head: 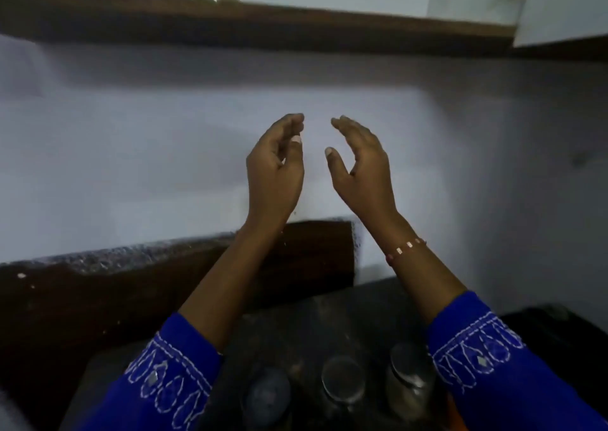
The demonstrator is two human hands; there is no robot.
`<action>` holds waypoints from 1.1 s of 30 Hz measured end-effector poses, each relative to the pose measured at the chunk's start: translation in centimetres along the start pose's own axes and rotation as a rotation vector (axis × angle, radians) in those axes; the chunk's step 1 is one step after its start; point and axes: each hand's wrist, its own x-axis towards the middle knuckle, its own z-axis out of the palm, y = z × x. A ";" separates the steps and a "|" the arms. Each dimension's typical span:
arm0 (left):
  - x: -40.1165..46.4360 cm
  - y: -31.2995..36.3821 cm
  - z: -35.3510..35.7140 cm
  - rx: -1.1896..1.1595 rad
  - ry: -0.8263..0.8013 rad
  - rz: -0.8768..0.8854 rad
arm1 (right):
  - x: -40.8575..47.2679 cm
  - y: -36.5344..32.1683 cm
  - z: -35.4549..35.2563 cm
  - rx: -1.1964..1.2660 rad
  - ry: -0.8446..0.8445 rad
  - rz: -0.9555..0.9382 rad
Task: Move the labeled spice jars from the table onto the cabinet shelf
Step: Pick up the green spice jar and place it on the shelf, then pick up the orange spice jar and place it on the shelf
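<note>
Head view: three jars [342, 381] stand closed.

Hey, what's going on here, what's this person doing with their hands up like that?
A person in blue embroidered sleeves has both hands raised in front of a pale wall, the left hand and right hand facing each other with loosely curved fingers, holding nothing. Below them, three jars stand in a row on a dark table, untouched. A brown cabinet shelf runs across above, with some shiny packets on it at the left. The picture is blurred, so no jar labels can be read.
</note>
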 end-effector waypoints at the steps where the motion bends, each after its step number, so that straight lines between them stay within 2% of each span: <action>1: -1.7 -0.5 0.3 -0.015 -0.021 -0.037 | -1.5 0.6 -0.7 0.004 0.011 0.038; 5: -8.3 -2.9 1.9 -0.044 -0.141 -0.175 | -8.3 3.6 -3.3 0.002 0.038 0.214; 12: -18.7 -5.6 6.6 -0.139 -0.345 -0.415 | -20.4 10.3 -8.4 -0.137 -0.067 0.542; 20: -26.8 -5.0 11.2 -0.108 -0.618 -0.765 | -28.2 15.2 -13.1 -0.312 -0.301 0.818; 28: -31.9 -5.8 13.9 -0.060 -0.682 -0.989 | -31.3 19.6 -13.7 -0.316 -0.410 0.948; 33: -33.9 -6.8 15.2 -0.015 -0.620 -1.086 | -31.9 21.6 -13.2 -0.205 -0.490 0.969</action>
